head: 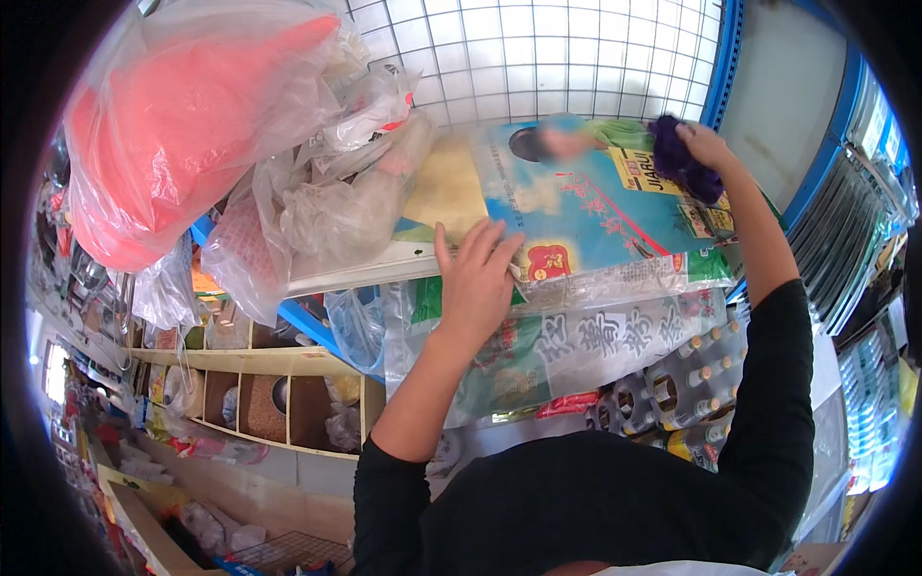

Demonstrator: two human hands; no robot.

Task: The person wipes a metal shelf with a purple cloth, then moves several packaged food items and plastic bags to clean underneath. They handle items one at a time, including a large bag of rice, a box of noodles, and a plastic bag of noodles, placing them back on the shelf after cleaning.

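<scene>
My right hand (702, 147) grips a bunched dark purple cloth (677, 162), pressed on the far right corner of a blue printed plastic sack (576, 201). The sack lies flat on a shelf and bears a picture and writing. With fingers spread, my left hand (479, 277) rests at the shelf's front edge, by the sack's near left corner. Beyond those fingers lies a bare yellowish patch of shelf surface (446, 187). Another printed plastic sack (612, 335) hangs down over the front edge, below my hands.
Clear plastic bags (346, 194), one large and holding something pink (187, 122), crowd the shelf's left side. A wire grid (547, 57) stands behind. Packs of bottles (695, 374) sit below right. Wooden bins (263, 407) with dry goods are lower left.
</scene>
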